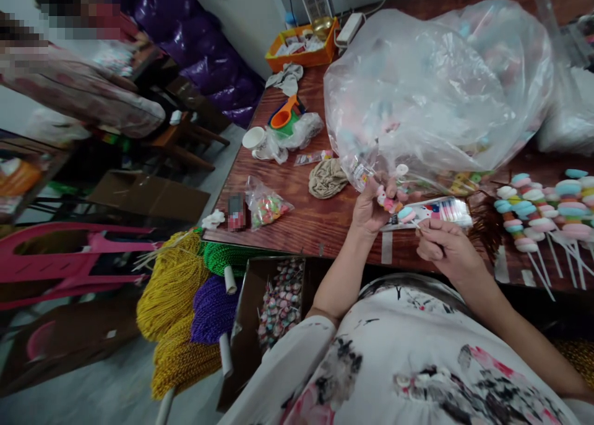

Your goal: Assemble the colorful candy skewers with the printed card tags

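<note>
Between my two hands is a skewer of pastel candy (pixel 407 214) on a white stick, above the table's front edge. My left hand (pixel 371 205) is closed round its upper, pink and white part. With thumb and fingers pinched, my right hand (pixel 439 239) holds the white stick at its lower end. Under and behind the skewer lies a stack of clear printed wrappers (pixel 448 211). Several finished-looking candy skewers (pixel 573 208) lie at the right, their sticks toward me. A large clear plastic bag (pixel 417 91) of pastel pieces stands just behind my hands.
On the wooden table (pixel 297 218) are a tan cloth (pixel 327 179), a bag of small candies (pixel 268 210), a tape dispenser (pixel 284 119), a white cup (pixel 253 138) and an orange tray (pixel 301 57). A box of skewers (pixel 283 301) stands below, beside yellow cord bundles (pixel 171 289). Another person (pixel 88 94) is at upper left.
</note>
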{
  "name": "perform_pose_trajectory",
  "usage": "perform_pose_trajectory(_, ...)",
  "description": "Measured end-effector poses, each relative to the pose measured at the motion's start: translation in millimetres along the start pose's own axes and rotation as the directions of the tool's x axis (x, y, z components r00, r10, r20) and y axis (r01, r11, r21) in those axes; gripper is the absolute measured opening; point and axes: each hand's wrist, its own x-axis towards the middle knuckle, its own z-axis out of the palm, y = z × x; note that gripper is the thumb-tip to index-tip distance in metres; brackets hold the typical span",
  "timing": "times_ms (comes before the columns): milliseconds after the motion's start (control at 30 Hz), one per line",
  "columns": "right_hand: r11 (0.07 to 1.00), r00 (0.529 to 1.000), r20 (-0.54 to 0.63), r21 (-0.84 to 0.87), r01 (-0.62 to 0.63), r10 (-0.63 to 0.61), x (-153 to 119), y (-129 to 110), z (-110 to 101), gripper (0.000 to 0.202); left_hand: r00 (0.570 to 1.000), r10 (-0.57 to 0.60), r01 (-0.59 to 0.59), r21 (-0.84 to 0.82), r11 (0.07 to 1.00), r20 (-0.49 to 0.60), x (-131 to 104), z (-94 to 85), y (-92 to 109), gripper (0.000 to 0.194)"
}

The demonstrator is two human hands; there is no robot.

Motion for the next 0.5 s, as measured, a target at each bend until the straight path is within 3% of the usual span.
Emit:
perform_pose_trajectory(67, 0.998, 0.999, -0.034, -0.061, 0.023, -0.025, -2.9, 1.3, 5.8, 0.018, 1.000, -0.018, 0.018, 0.076, 0.997, -0.001, -2.2, 1.0, -3.9, 0.033)
perform_pose_trajectory(133, 0.943, 0.979, -0.099, -0.300, 0.143, -0.180, -6.7, 4.1, 12.1, 0.017, 0.998, -0.054, 0.053, 0.130, 0.990, 0.010, -3.9, 2.2, -7.7, 0.033)
perform_pose_trajectory(167, 0.860, 0.948, -0.106, -0.461, 0.219, -0.299, -8.4, 5.4, 14.3, 0.017, 0.998, -0.068, 0.067, 0.137, 0.988, 0.001, -4.4, 3.1, -8.6, 0.032)
perform_pose_trajectory(233, 0.600, 0.854, -0.042, -0.729, 0.329, -0.519, -10.6, 5.9, 14.7, 0.015, 0.997, -0.072, 0.075, 0.123, 0.989, -0.027, -4.6, 5.9, -6.9, 0.029)
perform_pose_trajectory(267, 0.490, 0.811, -0.003, -0.798, 0.351, -0.586, -11.2, 4.9, 12.8, 0.014, 0.997, -0.061, 0.065, 0.114, 0.991, -0.038, -4.4, 8.1, -4.0, 0.030)
perform_pose_trajectory(300, 0.437, 0.790, 0.018, -0.826, 0.357, -0.613, -11.4, 3.3, 9.8, 0.013, 0.998, -0.038, 0.042, 0.104, 0.994, -0.042, -4.1, 10.8, 0.0, 0.033)
perform_pose_trajectory(367, 0.507, 0.833, 0.005, -0.792, 0.342, -0.554, -11.4, -1.0, 1.9, 0.016, 0.999, 0.033, -0.030, 0.083, 0.996, -0.038, -3.5, 16.9, 9.7, 0.045)
perform_pose_trajectory(433, 0.672, 0.919, 0.005, -0.681, 0.291, -0.394, -11.2, -4.2, -5.2, 0.023, 0.995, 0.090, -0.087, 0.068, 0.994, -0.037, -2.7, 21.7, 17.7, 0.052)
perform_pose_trajectory(500, 0.777, 0.969, 0.041, -0.590, 0.221, -0.245, -11.3, -4.6, -9.2, 0.026, 0.995, 0.098, -0.097, 0.063, 0.993, -0.022, -1.0, 22.3, 20.7, 0.051)
